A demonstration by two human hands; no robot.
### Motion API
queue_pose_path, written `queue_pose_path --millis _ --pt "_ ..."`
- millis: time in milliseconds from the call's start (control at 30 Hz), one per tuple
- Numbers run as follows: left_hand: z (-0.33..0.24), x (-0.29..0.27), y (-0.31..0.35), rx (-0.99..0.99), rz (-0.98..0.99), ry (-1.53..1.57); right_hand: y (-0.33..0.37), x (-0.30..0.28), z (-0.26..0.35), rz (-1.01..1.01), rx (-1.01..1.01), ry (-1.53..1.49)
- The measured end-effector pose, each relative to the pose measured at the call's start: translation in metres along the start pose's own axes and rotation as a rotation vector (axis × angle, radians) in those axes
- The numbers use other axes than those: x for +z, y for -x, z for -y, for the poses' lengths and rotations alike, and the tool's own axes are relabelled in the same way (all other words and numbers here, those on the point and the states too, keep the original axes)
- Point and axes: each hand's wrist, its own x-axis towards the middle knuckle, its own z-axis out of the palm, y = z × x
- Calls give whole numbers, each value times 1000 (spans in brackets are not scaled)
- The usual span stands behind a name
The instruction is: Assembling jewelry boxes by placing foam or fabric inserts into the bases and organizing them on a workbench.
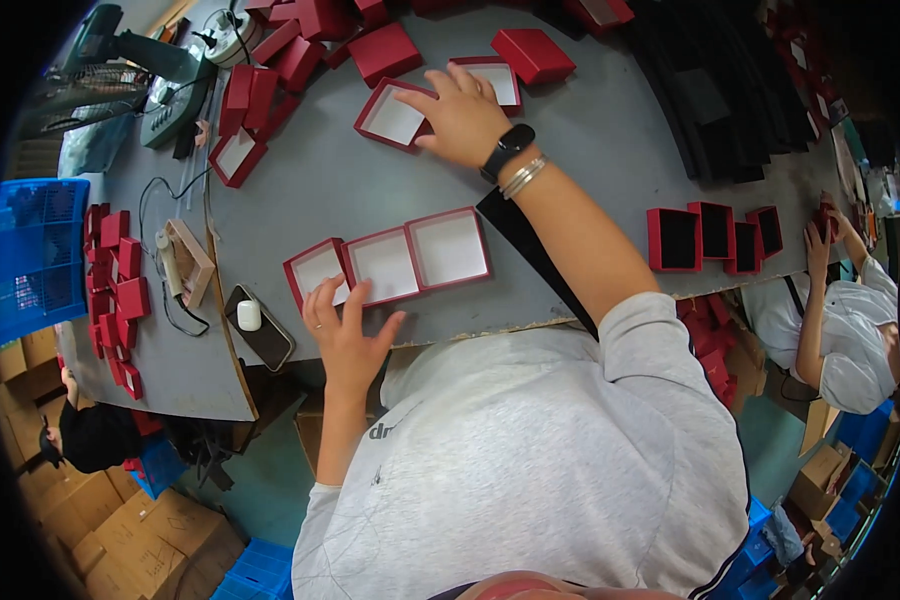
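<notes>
Three open red boxes with white insides stand side by side near the table's front edge; the middle box [382, 262] touches both neighbours. My left hand [348, 325] has its fingers apart, with fingertips at the near rims of the left box [315, 262] and the middle one. The right box [450, 245] is free of hands. Farther back, my right hand [462, 118] reaches over two more open boxes, fingers spread. Its thumb side lies on a tilted box [385, 115], and its other fingertips lie over a second box [500, 78], partly covered by the hand.
Black strips [715, 90] lie in a stack at the back right. A narrow black strip [535, 250] passes under my right forearm. Red boxes with black insides [675, 240] stand at right, near a co-worker's hands [825, 235]. A phone [262, 330] with a white earbud case lies left.
</notes>
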Motion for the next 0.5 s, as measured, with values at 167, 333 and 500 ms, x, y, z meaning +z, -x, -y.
queue_pose_path --millis 167,333,500 --pt "-48 20 -23 186 76 94 -2 20 -11 213 224 251" --pt "-38 39 -23 194 103 91 18 28 -14 99 59 78" --pt "-11 27 -21 138 134 106 34 18 0 -20 -27 -118"
